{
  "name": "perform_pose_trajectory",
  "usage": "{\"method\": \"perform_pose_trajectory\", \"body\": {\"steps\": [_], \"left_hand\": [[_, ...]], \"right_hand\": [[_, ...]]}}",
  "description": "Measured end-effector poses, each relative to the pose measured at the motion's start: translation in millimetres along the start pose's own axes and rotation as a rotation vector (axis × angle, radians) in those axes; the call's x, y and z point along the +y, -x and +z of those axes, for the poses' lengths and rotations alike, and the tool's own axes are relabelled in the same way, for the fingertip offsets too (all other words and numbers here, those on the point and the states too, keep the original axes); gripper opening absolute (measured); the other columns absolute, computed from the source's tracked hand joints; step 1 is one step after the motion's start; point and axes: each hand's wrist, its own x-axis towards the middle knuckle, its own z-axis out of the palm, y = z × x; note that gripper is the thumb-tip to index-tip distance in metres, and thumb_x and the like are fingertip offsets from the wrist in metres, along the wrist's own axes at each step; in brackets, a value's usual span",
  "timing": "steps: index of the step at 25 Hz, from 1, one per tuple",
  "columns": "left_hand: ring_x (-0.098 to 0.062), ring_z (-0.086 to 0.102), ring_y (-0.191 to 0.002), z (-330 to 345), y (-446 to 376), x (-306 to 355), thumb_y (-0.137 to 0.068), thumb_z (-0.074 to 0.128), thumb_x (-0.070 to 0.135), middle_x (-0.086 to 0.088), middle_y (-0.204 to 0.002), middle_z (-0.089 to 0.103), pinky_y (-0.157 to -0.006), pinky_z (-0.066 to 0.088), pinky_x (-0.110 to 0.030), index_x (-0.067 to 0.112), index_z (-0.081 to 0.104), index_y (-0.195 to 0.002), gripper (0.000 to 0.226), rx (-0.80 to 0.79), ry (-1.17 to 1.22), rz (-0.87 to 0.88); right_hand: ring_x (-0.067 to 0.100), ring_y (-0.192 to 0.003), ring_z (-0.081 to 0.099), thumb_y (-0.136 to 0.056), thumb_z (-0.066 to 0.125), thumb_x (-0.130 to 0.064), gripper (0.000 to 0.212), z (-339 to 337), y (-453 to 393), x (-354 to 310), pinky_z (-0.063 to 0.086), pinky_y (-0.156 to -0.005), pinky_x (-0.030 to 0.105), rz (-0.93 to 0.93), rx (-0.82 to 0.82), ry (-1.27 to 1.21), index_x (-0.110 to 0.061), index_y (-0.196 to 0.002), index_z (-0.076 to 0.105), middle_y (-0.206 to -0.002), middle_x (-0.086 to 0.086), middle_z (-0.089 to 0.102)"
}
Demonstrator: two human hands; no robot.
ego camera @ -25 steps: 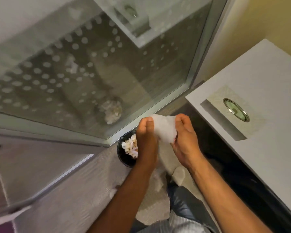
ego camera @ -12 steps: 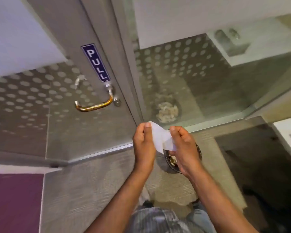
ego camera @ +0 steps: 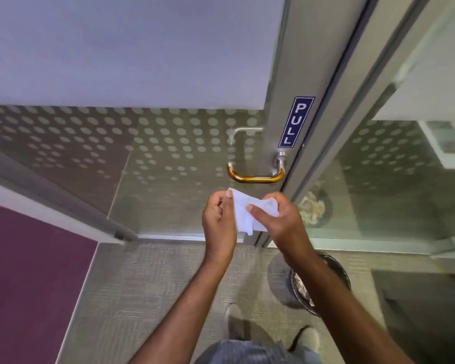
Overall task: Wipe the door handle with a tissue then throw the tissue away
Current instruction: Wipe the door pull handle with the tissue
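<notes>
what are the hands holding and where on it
A white tissue, held between both hands: the left hand pinches its upper left corner, the right hand grips its right side.

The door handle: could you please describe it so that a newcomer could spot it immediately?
Find the grey door frame beside the dotted glass, then the blue PULL sign. Just below it sits the door handle, a curved bar, the only amber-toned thing there.

Two hands, the left hand (ego camera: pixel 218 216) and the right hand (ego camera: pixel 279 219), share one white tissue (ego camera: pixel 243 214) at centre frame. One door handle (ego camera: pixel 256 172) sits above them, one PULL sign (ego camera: pixel 296 122) higher, one bin (ego camera: pixel 326 279) lower right.
</notes>
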Motion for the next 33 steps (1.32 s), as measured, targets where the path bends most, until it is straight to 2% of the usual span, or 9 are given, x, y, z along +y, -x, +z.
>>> {"method": "perform_pose_trajectory", "body": {"steps": [3,7,11,14,18,22,25,29,33], "left_hand": [[-0.005,0.056,-0.073,-13,-22,3,-0.101,0.053,0.041,0.017,-0.077,0.063,-0.068,0.047,-0.028,0.024,0.065,-0.091,0.022,0.06,0.008,0.018],[-0.003,0.051,-0.071,-11,-46,6,-0.102,0.052,0.042,0.02,-0.072,0.059,-0.067,0.043,-0.025,0.027,0.063,-0.088,0.023,0.094,-0.003,0.053],[-0.013,0.059,-0.08,-2,-64,0,-0.101,0.052,0.047,0.005,-0.084,0.067,-0.071,0.048,-0.036,0.029,0.066,-0.094,0.024,0.095,0.004,-0.016],[-0.02,0.058,-0.08,3,-74,-7,-0.102,0.053,0.047,-0.002,-0.087,0.067,-0.068,0.043,-0.042,0.03,0.065,-0.094,0.022,0.086,0.007,-0.102],[-0.018,0.058,-0.076,5,-81,-18,-0.107,0.056,0.036,0.001,-0.084,0.067,-0.066,0.044,-0.04,0.029,0.064,-0.093,0.018,0.098,-0.009,-0.145],[-0.009,0.056,-0.067,2,-87,-22,-0.108,0.06,0.03,0.01,-0.072,0.065,-0.066,0.047,-0.033,0.026,0.065,-0.092,0.018,0.072,-0.02,-0.148],[-0.019,0.061,-0.075,-6,-92,-21,-0.105,0.067,0.021,-0.008,-0.08,0.07,-0.077,0.055,-0.046,0.024,0.065,-0.09,0.015,-0.057,-0.058,-0.148],[-0.013,0.066,-0.072,-25,-97,-8,-0.102,0.068,0.023,0.01,-0.082,0.07,-0.077,0.06,-0.05,0.036,0.062,-0.089,0.019,-0.057,-0.392,0.06],[-0.013,0.062,-0.094,-34,-95,18,-0.101,0.052,0.035,0.012,-0.11,0.065,-0.078,0.057,-0.044,0.029,0.061,-0.112,0.016,-0.044,-0.638,0.492]], "right_hand": [[0.01,-0.074,0.061,-0.092,0.071,-0.02,0.006,9,-19,-6,0.049,-0.069,0.025,-0.051,-0.017,-0.021,-0.019,-0.089,0.066,-0.08,-0.008,0.068],[0.017,-0.094,0.069,-0.097,0.059,-0.013,0.014,12,-41,-17,0.054,-0.083,0.035,-0.176,0.11,0.115,-0.022,-0.101,0.069,-0.102,0.0,0.072],[0.017,-0.084,0.061,-0.096,0.053,-0.011,0.015,11,-59,-34,0.048,-0.068,0.035,-0.371,0.171,0.347,-0.023,-0.105,0.049,-0.093,-0.003,0.06],[0.019,-0.081,0.055,-0.092,0.051,-0.003,0.015,9,-67,-41,0.04,-0.065,0.037,-0.442,0.18,0.501,-0.018,-0.096,0.052,-0.09,-0.002,0.057],[0.029,-0.104,0.057,-0.094,0.054,-0.011,0.028,21,-59,-36,0.036,-0.085,0.039,-0.457,0.294,1.0,-0.017,-0.117,0.069,-0.118,0.007,0.061],[0.026,-0.12,0.055,-0.101,0.035,-0.028,0.045,68,-47,-36,0.028,-0.109,0.05,-0.409,0.255,1.233,-0.014,-0.138,0.054,-0.135,0.007,0.058],[0.027,-0.123,0.054,-0.108,0.028,-0.027,0.05,95,-55,-34,0.008,-0.122,0.055,-0.209,0.114,1.378,-0.003,-0.151,0.033,-0.127,0.01,0.06],[0.028,-0.103,0.06,-0.104,0.04,-0.019,0.027,103,-65,-40,0.024,-0.117,0.053,-0.151,0.105,1.517,-0.005,-0.125,0.049,-0.104,0.009,0.062],[0.022,-0.068,0.055,-0.1,0.048,-0.019,0.008,105,-77,-49,0.031,-0.096,0.045,-0.099,0.059,1.471,-0.016,-0.093,0.052,-0.081,-0.001,0.06]]}}
